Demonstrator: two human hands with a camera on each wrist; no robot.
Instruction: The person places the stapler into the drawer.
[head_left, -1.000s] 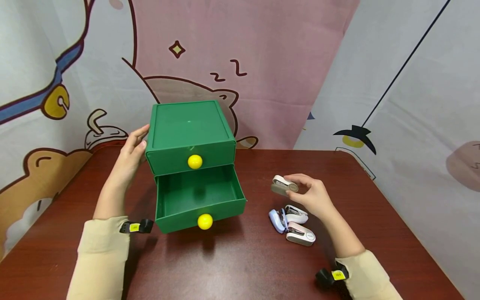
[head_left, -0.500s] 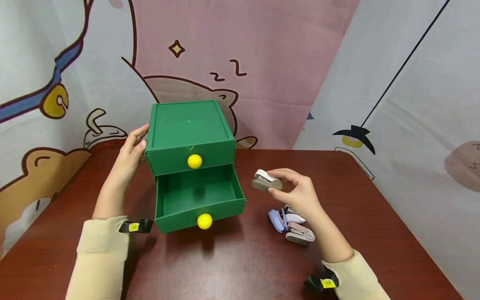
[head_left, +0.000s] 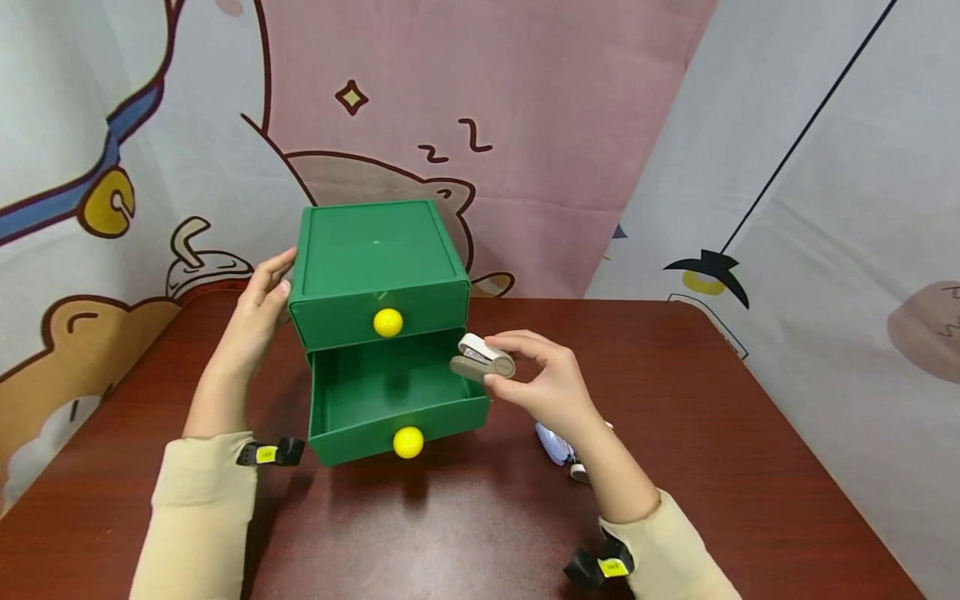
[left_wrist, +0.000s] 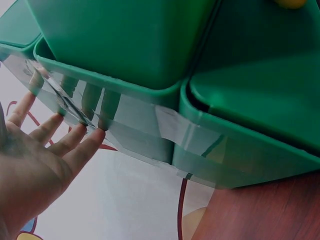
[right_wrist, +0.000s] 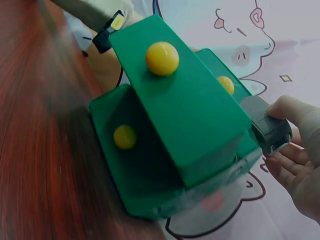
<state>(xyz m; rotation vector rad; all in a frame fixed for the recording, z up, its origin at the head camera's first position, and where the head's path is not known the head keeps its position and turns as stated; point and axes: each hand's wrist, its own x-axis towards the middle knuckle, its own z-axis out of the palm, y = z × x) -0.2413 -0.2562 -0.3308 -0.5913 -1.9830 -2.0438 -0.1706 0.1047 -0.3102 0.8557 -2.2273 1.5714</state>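
Observation:
A green drawer cabinet (head_left: 378, 250) with yellow knobs stands on the table; its middle drawer (head_left: 438, 421) is pulled out and shows a bare floor. My left hand (head_left: 258, 308) rests straight fingers against the cabinet's left side; the left wrist view shows those fingertips (left_wrist: 97, 135) at its clear-filmed wall. Between thumb and fingers, my right hand (head_left: 543, 375) pinches a small white-and-grey stapler (head_left: 483, 358), which overlaps the drawer's right rim. In the right wrist view the stapler (right_wrist: 267, 122) shows its grey side, beside the cabinet.
A light blue stapler (head_left: 553, 444) lies on the brown table (head_left: 712, 417), right of the cabinet. Other small staplers beside it are mostly hidden behind my right forearm. A patterned cloth (head_left: 562, 125) hangs behind the table.
My right hand has carried the stapler leftward from above the other staplers to the open drawer's right side. My left hand and the cabinet have stayed put.

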